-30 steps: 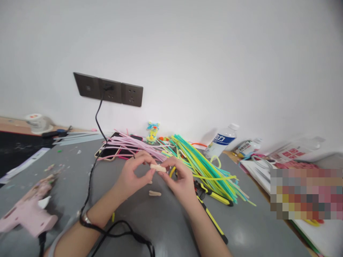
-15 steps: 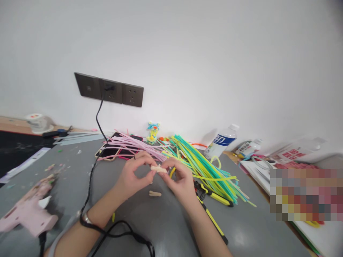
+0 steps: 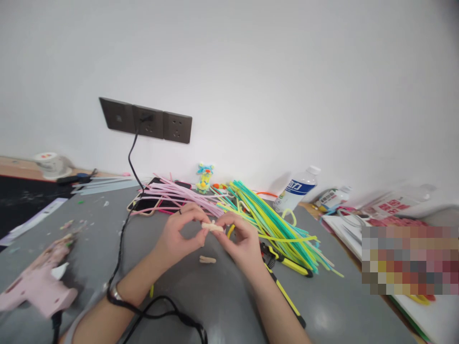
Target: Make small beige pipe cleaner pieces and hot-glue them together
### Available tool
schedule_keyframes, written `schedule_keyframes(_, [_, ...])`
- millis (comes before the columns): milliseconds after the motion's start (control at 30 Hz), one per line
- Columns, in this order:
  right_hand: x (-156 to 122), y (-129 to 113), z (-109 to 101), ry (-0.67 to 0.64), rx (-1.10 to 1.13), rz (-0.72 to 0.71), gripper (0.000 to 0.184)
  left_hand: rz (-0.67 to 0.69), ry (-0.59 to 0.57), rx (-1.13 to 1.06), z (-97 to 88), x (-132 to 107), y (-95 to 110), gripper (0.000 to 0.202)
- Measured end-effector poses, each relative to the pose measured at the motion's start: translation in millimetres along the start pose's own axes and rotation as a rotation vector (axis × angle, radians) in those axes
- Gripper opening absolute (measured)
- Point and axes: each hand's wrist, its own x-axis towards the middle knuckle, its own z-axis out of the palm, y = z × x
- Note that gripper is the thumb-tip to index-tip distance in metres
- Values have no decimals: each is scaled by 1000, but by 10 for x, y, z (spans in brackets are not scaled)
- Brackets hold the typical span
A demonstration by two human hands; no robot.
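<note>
Both my hands meet above the grey table [image 3: 222, 301]. My left hand [image 3: 177, 234] and my right hand [image 3: 240, 239] pinch the two ends of a short beige pipe-cleaner piece [image 3: 211, 227], held level between the fingertips. A second short beige piece [image 3: 207, 260] lies on the table just below the hands. Behind them spread a fan of pink pipe cleaners [image 3: 172, 193] and a pile of green and yellow pipe cleaners [image 3: 272, 220].
A pink glue gun [image 3: 36, 282] lies at the left, its black cord [image 3: 124, 229] running to the wall socket [image 3: 145, 121]. Yellow-handled cutters [image 3: 283, 260] lie right of my hand. A water bottle [image 3: 296, 188], a small figure [image 3: 204, 176] and papers [image 3: 358, 229] stand behind.
My hands have stayed in place; the fingers shifted slightly on the beige piece.
</note>
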Motion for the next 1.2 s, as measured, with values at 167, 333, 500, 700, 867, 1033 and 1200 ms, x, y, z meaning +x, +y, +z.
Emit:
schedule_keyframes(167, [2, -13, 3, 5, 3, -1, 8, 0, 2, 0, 1, 3, 2, 12])
schedule_keyframes(333, [-8, 14, -1, 9, 17, 12, 7, 3, 7, 13, -1, -3, -5, 12])
schedule_keyframes(500, [-19, 23, 5, 20, 23, 19, 6, 36, 30, 46, 3, 4, 1, 12])
schedule_keyframes(700, [-22, 31, 9, 21, 42, 13, 6, 42, 41, 83, -5, 12, 1, 8])
schedule_keyframes(867, [-24, 51, 7, 17, 64, 10, 4, 37, 46, 88, -9, 11, -5, 6])
schedule_keyframes(1033, [-25, 56, 15, 26, 123, 25, 4, 0, 45, 48, 2, 6, -4, 4])
schedule_keyframes(1200, [-15, 67, 14, 22, 148, 82, 13, -63, 46, 11, 1, 5, -2, 4])
